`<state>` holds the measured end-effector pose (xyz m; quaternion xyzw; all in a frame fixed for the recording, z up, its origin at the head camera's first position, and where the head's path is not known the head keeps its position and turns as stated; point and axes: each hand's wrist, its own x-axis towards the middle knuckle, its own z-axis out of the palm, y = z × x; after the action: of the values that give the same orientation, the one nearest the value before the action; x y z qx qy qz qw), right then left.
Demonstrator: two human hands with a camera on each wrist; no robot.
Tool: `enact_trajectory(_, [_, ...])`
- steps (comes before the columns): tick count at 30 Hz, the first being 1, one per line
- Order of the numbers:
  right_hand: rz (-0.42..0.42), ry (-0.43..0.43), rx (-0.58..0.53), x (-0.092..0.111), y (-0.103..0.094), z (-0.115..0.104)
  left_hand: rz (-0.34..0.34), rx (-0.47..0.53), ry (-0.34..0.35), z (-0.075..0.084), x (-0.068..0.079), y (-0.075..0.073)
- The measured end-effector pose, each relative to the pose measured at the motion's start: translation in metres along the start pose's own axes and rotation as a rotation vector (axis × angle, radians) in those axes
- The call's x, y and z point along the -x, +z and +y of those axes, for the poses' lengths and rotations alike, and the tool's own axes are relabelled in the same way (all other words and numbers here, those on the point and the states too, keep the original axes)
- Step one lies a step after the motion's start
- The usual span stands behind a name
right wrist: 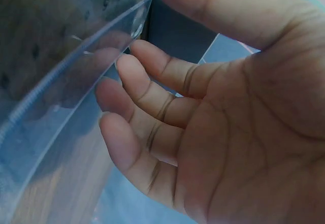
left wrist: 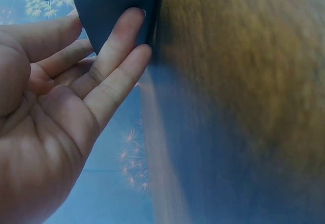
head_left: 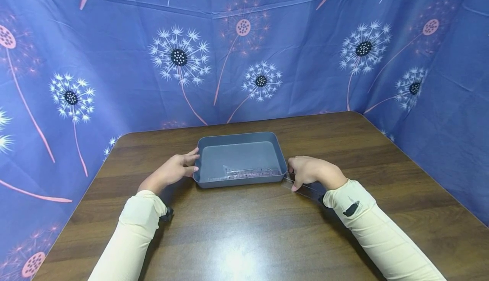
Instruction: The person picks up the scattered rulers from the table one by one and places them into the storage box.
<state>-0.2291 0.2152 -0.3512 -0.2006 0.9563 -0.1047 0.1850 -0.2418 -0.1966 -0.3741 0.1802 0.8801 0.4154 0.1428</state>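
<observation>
A shallow grey rectangular tray (head_left: 240, 183) sits near the middle of the table. Inside, along its near wall, lies a clear strip with purplish markings (head_left: 254, 173), whose kind I cannot tell. My left hand (head_left: 170, 172) touches the tray's left side with fairly straight fingers; in the left wrist view two fingertips press against the tray wall (left wrist: 109, 5). By the tray's near right corner, my right hand (head_left: 311, 171) pinches a clear plastic ruler (head_left: 305, 191). The right wrist view shows the ruler's edge (right wrist: 66, 76) and small dark marks, with the fingers (right wrist: 122, 137) curled beside it.
The brown wooden table (head_left: 229, 217) extends around the tray, with a bright light reflection near the front. A blue curtain (head_left: 305, 60) printed with dandelions hangs behind and at both sides. Dark straps show at both wrists.
</observation>
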Motion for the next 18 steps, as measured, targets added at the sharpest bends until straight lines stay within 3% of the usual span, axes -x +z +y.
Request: enact_trajectory(18, [-0.007,-0.011,-0.01,0.0002,-0.0007,0.0009,0.003,0.003,0.003,0.0008,-0.0002,0.0014])
